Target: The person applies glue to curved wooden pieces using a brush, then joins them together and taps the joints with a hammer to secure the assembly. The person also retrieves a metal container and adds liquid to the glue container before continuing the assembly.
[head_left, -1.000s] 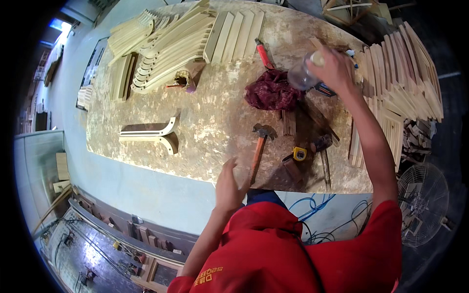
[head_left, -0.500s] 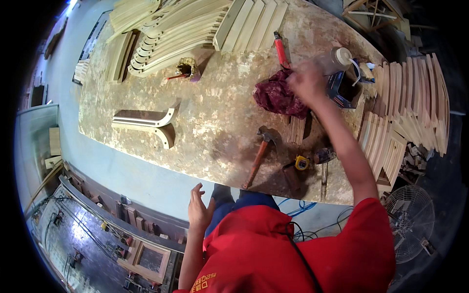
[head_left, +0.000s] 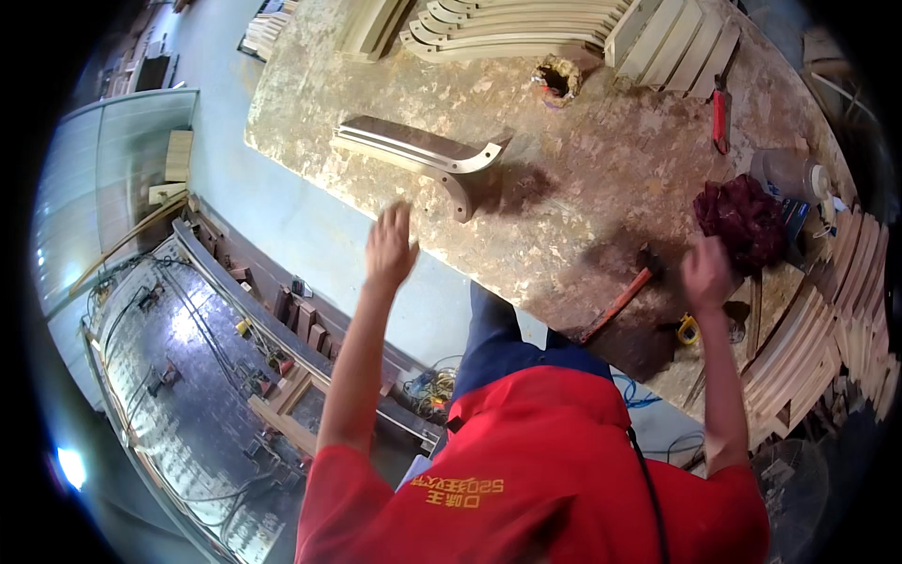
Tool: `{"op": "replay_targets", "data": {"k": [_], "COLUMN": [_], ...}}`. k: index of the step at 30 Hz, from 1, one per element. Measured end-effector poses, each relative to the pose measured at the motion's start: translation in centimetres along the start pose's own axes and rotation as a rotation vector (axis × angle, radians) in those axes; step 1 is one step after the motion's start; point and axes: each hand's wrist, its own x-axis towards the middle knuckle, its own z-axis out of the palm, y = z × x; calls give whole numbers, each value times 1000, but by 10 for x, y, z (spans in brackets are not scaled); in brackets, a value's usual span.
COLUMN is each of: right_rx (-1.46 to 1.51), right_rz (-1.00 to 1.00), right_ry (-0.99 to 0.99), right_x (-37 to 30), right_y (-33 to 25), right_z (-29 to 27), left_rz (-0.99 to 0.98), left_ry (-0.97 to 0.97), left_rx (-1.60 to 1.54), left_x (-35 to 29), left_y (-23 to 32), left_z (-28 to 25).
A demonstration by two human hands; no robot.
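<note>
My left hand (head_left: 392,246) is raised beside the front edge of the worktable, fingers stretched out and holding nothing. Just beyond it lie two slim wooden pieces (head_left: 413,155), side by side, their curved ends with holes bending away from each other. My right hand (head_left: 707,274) is over the table's right part, its fingers smeared by motion. It is nearest to a crumpled maroon cloth (head_left: 740,222). Left of that hand lies a hammer (head_left: 620,303) with an orange-brown handle, and just below it a yellow tape measure (head_left: 689,329).
Rows of curved wooden parts (head_left: 526,28) lie at the table's far side, near a hollow, crusted lump (head_left: 556,81). A red-handled tool (head_left: 721,117) and a clear bottle (head_left: 787,175) are at right. Slats (head_left: 794,343) are stacked beyond the right edge; a machine bed (head_left: 188,348) stands left.
My right hand has come back from over the maroon cloth toward me. My left hand has reached forward toward the two curved pieces. The view has swung leftward.
</note>
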Motion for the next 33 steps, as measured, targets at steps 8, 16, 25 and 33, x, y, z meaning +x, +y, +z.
{"op": "replay_targets", "data": {"k": [8,16,25,33], "right_rx": [19,-15,542,501], "right_rz": [350,497,625,804], "right_ry": [-350,-20,-5,555], "right_x": [-113,-110,-83,-49], "right_y": [-110,-118,-188,42], "right_z": [67,67,38,0], "left_rz": [534,806,834,671], "left_ry": [54,-128,60,-123], "left_rx": [23,-87,-240,-17], "left_x": [169,147,128,113], "left_y": [-65,26,69,58], "left_z": [25,52,58,43]}}
